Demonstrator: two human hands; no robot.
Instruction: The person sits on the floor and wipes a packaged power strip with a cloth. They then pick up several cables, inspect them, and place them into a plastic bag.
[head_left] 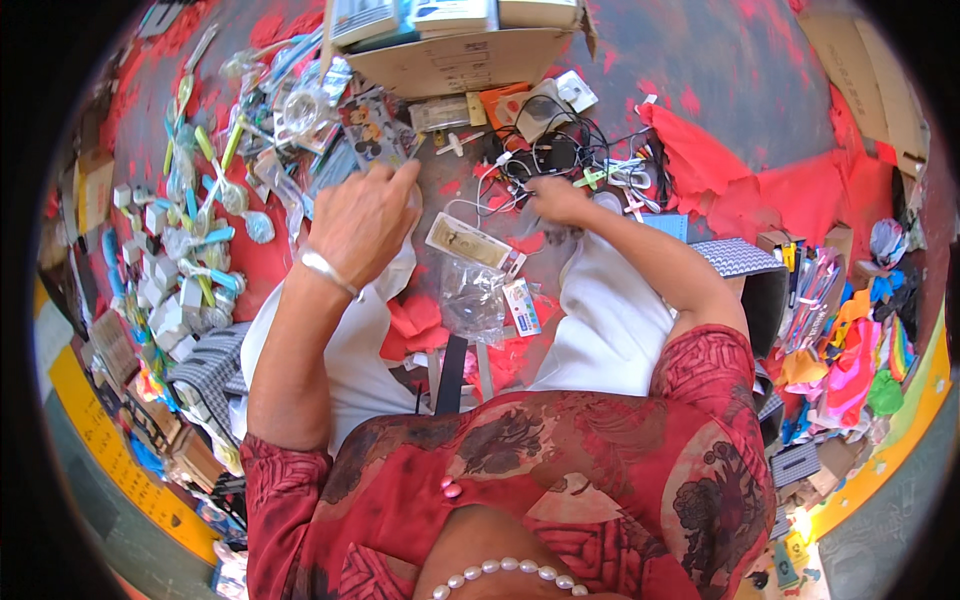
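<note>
Pearls [505, 575] on a string lie closest to the lens, over a red patterned blouse [560, 470] whose short sleeves end above both bare forearms. Beyond them, white trousers [610, 320] cover the knees on either side of the floor space where both hands are busy.

Up ahead, the left hand [362, 222] wears a silver bangle [330, 272] at the wrist. Its fingers are curled loosely, thumb and forefinger pinched together at the top; whether anything is held between them cannot be told. Just beyond its fingertips lies a heap of clear packets [300, 120] and coloured plastic sticks. Below and to the right of it rests a flat clear packet with a card inside [468, 242], and below that a crumpled clear bag [472, 298].

Further right, the right hand [557, 200] is half closed, knuckles up, its fingertips down among a tangle of black and white cables [560, 150]. Whether it grips one of them is not clear. Past both hands stands a cardboard box [460, 60]. Left of the left hand, small white boxes [165, 290] are scattered, well apart from it.
</note>
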